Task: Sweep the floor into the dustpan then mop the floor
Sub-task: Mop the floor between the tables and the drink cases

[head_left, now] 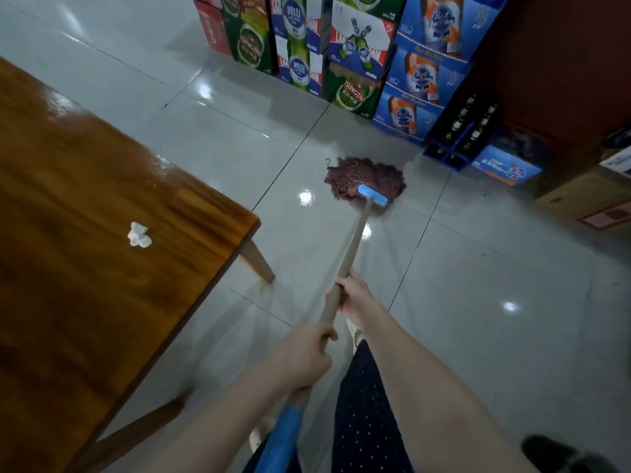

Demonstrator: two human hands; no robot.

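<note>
- Head view: a mop [367, 179] is seen at centre frame, its reddish-brown string head spread flat on the glossy grey tiled floor [495, 268], with a blue clamp joining it to a pale handle [355, 244] that runs down toward the lower middle of the frame.
- The right hand [353, 295] is wrapped around the handle at mid-length, fingers closed on it.
- The left hand [304, 356] is clenched around the handle lower in the frame, just above a blue grip section [283, 435] (its end is cut off by the bottom edge).
- A wooden tabletop [85, 233] fills the left side of the frame; a small crumpled white scrap [138, 234] lies on it.
- Stacked beer cartons [341, 52] are ranged along the upper middle and upper right, just beyond the mop head.
- A dark crate of bottles [461, 134] stands to the right of the cartons.
- No dustpan is shown.
</note>
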